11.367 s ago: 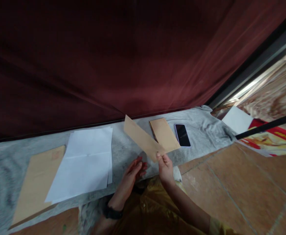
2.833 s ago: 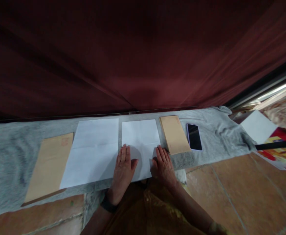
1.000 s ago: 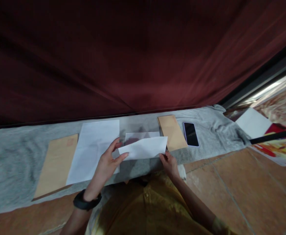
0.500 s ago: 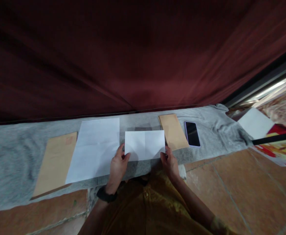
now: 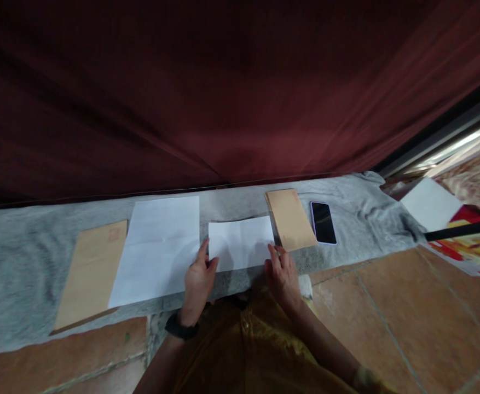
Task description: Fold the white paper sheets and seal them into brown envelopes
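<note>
A white sheet of paper (image 5: pixel 240 241), with a faint crease down its middle, lies low over the grey cloth in front of me. My left hand (image 5: pixel 198 276) holds its left edge, thumb over the near corner and index finger along the side. At the right edge, my right hand (image 5: pixel 283 276) rests with fingers stretched and slightly apart, fingertips touching the paper. Left of it lies a larger white sheet (image 5: pixel 157 246) with faint fold lines, partly over a brown envelope (image 5: pixel 92 268). More brown envelopes (image 5: pixel 291 219) lie stacked just beyond my right hand.
A phone (image 5: pixel 323 222) with a dark screen lies right of the envelope stack. Grey cloth (image 5: pixel 358 219) covers the narrow surface, with a dark red curtain (image 5: pixel 223 109) behind. At far right are a white panel (image 5: pixel 432 203) and a dark bar (image 5: pixel 463 230).
The creased paper has come down and sits flatter, its right side shifted slightly left. My right hand has loosened its pinch and stretched its fingers. My left hand has barely moved.
</note>
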`<action>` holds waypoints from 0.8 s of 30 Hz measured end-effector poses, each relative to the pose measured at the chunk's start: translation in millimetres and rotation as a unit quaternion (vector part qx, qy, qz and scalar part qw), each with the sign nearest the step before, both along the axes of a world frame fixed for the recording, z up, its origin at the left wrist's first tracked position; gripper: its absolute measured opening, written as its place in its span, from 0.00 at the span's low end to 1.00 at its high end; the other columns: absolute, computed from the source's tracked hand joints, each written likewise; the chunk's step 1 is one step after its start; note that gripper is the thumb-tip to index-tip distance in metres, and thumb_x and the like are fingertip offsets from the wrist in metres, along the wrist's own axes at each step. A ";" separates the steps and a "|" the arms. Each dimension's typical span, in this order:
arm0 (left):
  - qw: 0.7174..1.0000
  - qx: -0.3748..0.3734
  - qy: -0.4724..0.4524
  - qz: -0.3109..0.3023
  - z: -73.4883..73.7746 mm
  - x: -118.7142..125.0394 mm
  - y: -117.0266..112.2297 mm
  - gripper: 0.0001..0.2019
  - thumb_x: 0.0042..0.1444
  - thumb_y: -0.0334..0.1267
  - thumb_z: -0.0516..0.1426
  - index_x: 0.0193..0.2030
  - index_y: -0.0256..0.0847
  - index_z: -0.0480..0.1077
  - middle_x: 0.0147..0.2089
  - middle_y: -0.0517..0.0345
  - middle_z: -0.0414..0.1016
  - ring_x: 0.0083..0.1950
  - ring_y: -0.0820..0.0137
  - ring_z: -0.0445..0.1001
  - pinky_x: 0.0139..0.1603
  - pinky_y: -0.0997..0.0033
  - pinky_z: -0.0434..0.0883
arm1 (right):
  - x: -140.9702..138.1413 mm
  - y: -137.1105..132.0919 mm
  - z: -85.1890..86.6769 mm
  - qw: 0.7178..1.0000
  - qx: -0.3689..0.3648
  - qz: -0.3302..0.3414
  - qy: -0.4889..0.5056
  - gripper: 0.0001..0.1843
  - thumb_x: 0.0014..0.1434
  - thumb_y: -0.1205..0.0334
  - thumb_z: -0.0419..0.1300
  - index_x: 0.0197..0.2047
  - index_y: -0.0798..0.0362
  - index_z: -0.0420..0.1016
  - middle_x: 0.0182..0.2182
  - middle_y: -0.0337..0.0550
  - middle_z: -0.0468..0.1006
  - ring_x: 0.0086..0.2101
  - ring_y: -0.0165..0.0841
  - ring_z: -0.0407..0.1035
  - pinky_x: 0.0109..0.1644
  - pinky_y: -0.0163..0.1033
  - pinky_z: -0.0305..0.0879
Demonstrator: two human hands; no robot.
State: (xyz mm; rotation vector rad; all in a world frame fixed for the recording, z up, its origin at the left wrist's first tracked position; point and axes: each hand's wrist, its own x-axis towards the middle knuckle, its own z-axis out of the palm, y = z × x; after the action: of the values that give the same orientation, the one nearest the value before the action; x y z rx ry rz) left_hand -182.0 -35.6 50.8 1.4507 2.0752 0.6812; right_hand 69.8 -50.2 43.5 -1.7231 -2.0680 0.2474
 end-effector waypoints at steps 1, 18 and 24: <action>1.000 -0.002 0.009 -0.001 0.2 0.3 0.4 0.29 0.61 0.40 0.57 0.69 0.42 0.61 0.34 0.59 0.78 0.31 0.66 0.76 0.33 0.69 0.67 | -2.4 -0.5 2.1 1.000 0.004 0.023 -0.008 0.27 0.71 0.63 0.47 0.71 0.53 0.59 0.63 0.60 0.67 0.57 0.49 0.67 0.59 0.58 0.66; 1.000 0.007 0.027 0.008 1.8 8.6 0.1 0.27 0.63 0.38 0.55 0.68 0.42 0.63 0.32 0.59 0.77 0.30 0.67 0.75 0.32 0.68 0.68 | -26.9 5.4 -4.7 0.981 -0.019 0.183 -0.058 0.26 0.71 0.59 0.52 0.70 0.51 0.63 0.70 0.51 0.60 0.69 0.45 0.53 0.72 0.60 0.50; 0.996 0.023 0.085 0.007 4.7 14.1 -3.4 0.23 0.64 0.37 0.54 0.66 0.42 0.66 0.42 0.53 0.79 0.37 0.64 0.78 0.37 0.66 0.72 | -28.6 4.6 -3.7 0.982 -0.025 0.179 -0.058 0.26 0.72 0.59 0.51 0.71 0.51 0.62 0.71 0.50 0.59 0.69 0.46 0.53 0.72 0.59 0.48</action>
State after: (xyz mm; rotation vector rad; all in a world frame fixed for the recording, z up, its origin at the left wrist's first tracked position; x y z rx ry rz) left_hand -168.0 -39.0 55.5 1.5699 2.2136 0.6327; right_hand 41.2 -45.6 39.8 -1.4099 -2.4724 0.3144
